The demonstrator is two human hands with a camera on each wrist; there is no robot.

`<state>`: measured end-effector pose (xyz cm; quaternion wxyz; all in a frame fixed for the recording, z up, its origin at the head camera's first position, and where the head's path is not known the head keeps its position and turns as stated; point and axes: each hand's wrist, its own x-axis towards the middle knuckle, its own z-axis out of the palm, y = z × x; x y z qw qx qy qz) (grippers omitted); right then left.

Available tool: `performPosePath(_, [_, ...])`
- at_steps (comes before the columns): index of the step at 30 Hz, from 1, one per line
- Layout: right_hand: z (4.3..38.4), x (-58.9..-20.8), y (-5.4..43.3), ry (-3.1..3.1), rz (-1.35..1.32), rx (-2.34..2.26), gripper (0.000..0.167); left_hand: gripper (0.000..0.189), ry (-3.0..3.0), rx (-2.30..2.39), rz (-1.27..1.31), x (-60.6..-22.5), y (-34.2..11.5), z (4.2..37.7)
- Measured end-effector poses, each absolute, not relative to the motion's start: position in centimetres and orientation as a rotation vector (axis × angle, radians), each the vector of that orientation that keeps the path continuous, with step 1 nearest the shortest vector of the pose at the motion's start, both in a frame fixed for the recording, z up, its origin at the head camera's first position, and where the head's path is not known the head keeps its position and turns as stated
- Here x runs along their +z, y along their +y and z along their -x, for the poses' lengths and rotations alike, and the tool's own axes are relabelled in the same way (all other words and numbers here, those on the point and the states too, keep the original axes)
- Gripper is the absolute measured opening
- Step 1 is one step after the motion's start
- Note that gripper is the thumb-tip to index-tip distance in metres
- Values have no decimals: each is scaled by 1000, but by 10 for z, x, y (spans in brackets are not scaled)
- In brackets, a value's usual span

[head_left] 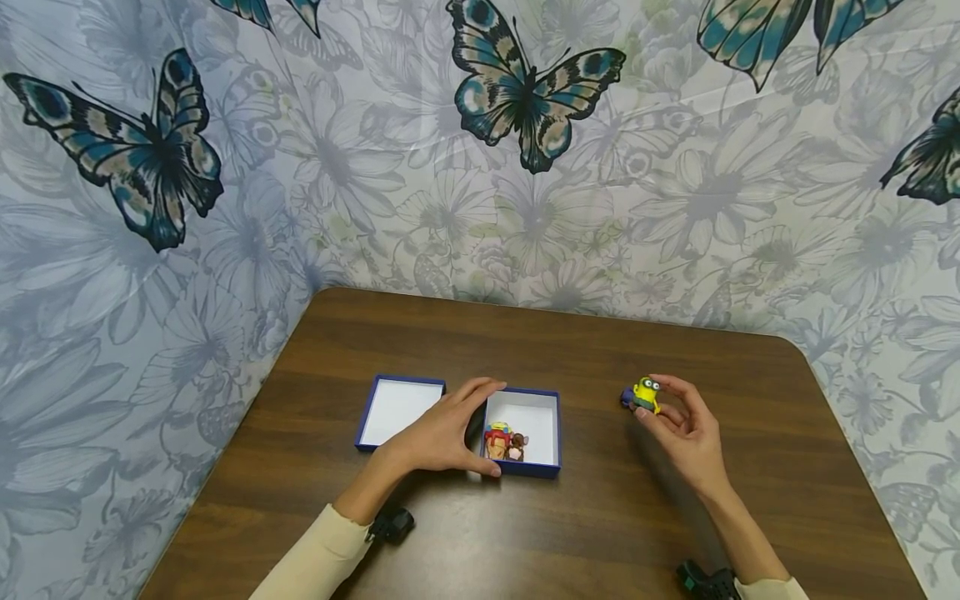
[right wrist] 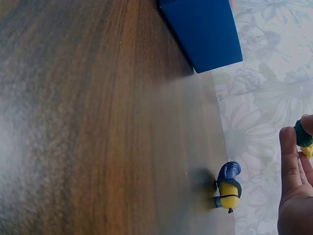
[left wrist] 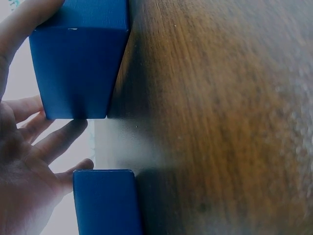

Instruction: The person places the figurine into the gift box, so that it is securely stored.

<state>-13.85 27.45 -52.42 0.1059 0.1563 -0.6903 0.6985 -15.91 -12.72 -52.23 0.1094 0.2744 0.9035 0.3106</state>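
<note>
My left hand (head_left: 442, 429) spans the left side of an open blue box (head_left: 557, 433) with a white inside, thumb at its front and fingers toward its back. Inside the box, at its front left, sit a red, yellow and tan toy figure (head_left: 497, 441) and a small brown figure (head_left: 517, 447). Off to the right, my right hand (head_left: 693, 433) pinches a yellow-and-green Minion figure (head_left: 647, 392) between thumb and fingers. Just beyond it, a second Minion figure with a blue hat (right wrist: 229, 188) rests on the table, mostly hidden in the head view.
Left of the box lies a blue-rimmed white lid or tray (head_left: 401, 412), partly behind my left hand. Everything rests on a brown wooden table (head_left: 600, 533). A butterfly-patterned cloth (head_left: 525, 225) hangs behind the table's far edge.
</note>
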Motion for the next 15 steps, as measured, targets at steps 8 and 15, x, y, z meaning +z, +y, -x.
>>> performPosePath(8, [137,-522,274,-2213,-364,1893,56,123,2655,908,-810,-522,-127,158])
performPosePath(15, [136,-516,269,-2351,-316,1772,54,123,2664,915,-810,-522,-128,158])
